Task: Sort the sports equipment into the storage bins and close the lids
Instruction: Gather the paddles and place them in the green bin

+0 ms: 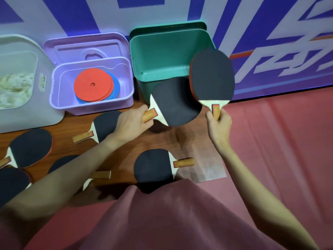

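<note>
My left hand [130, 123] grips the handle of a black-faced table tennis paddle [175, 101], held flat just in front of the green bin [156, 56]. My right hand [219, 121] holds a second paddle [212, 76] upright by its handle, at the bin's right front corner. The green bin stands open, its lid propped behind it against the wall. Several more paddles lie on the wooden floor: one close to me [153, 166], one under my left wrist [104, 124], others at the left [29, 147].
An open purple bin [126, 98] holds red and blue flat discs [93, 84], its lid leaning behind it. A white bin [45, 109] with pale contents stands at far left. A red mat [279, 141] covers the floor to the right. A printed wall runs behind the bins.
</note>
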